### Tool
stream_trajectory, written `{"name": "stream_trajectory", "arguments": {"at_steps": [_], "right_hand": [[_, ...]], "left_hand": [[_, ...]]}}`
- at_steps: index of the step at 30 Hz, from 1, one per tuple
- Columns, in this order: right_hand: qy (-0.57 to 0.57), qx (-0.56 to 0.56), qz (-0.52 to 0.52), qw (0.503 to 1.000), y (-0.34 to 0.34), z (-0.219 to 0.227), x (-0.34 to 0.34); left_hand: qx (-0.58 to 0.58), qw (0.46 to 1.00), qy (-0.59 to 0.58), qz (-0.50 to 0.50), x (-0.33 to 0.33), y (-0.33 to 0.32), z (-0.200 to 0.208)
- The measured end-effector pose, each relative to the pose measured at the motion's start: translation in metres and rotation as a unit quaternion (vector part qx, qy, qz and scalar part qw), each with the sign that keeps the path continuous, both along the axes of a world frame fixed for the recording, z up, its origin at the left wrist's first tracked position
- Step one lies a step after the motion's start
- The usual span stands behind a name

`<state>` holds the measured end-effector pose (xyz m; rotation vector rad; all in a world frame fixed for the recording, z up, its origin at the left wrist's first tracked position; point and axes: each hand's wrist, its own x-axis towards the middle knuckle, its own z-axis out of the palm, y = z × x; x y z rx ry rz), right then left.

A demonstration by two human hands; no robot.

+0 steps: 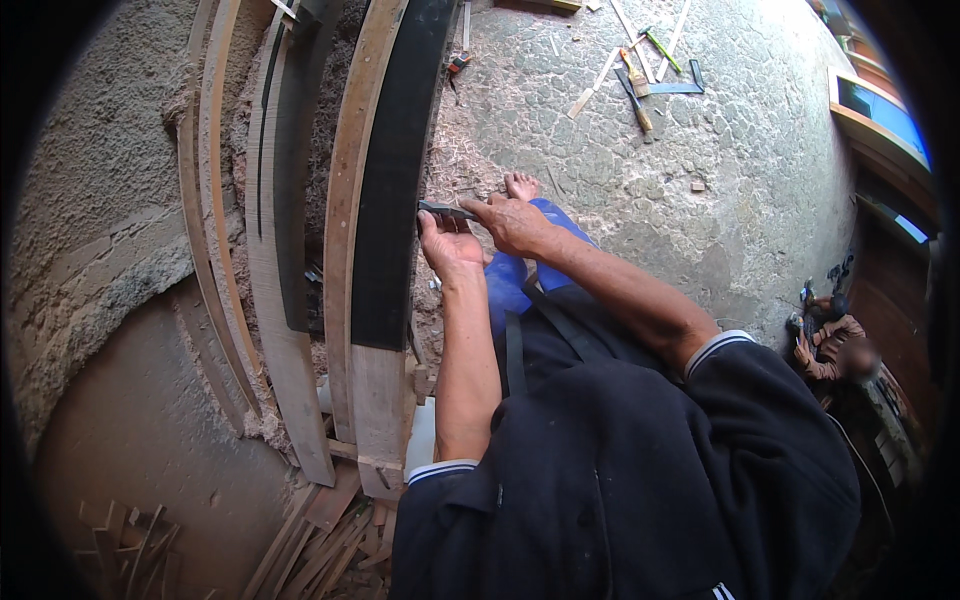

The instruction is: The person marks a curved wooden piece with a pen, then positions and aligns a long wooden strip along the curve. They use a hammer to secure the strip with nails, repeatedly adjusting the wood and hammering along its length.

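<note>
A dark, flat, bar-shaped tool [444,209] lies level between my hands, its left end against the edge of a long board with a black face [390,180]. Its exact kind is hard to make out. My right hand [514,224] is closed round the tool's right end, index finger pointing along it. Under the tool, my left hand [453,248] is turned palm up, with the thumb and curled fingers gripping it near the board. The black covering stops partway down, where bare pale wood [378,400] shows.
More long planks [280,380] lean left, beside a rough wall [100,150]. Scrap wood [330,545] lies lower left. On the cracked floor are a brush [637,80], a chisel-like tool [638,108], a green-handled tool [660,48] and a square [685,88]. Another person [835,335] works far right.
</note>
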<state>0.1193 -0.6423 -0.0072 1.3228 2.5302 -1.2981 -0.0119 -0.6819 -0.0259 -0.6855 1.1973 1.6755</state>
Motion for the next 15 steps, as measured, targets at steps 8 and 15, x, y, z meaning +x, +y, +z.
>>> {"name": "stream_trajectory", "arguments": {"at_steps": [8,15], "right_hand": [[-0.002,-0.008,0.016,1.000,0.009,-0.003,0.001],[0.021,-0.012,0.034,0.999,0.013,-0.010,0.003]], "left_hand": [[-0.008,1.000,0.002,0.007,0.002,0.008,0.004],[-0.017,0.999,-0.013,0.032,-0.005,0.004,-0.012]]}}
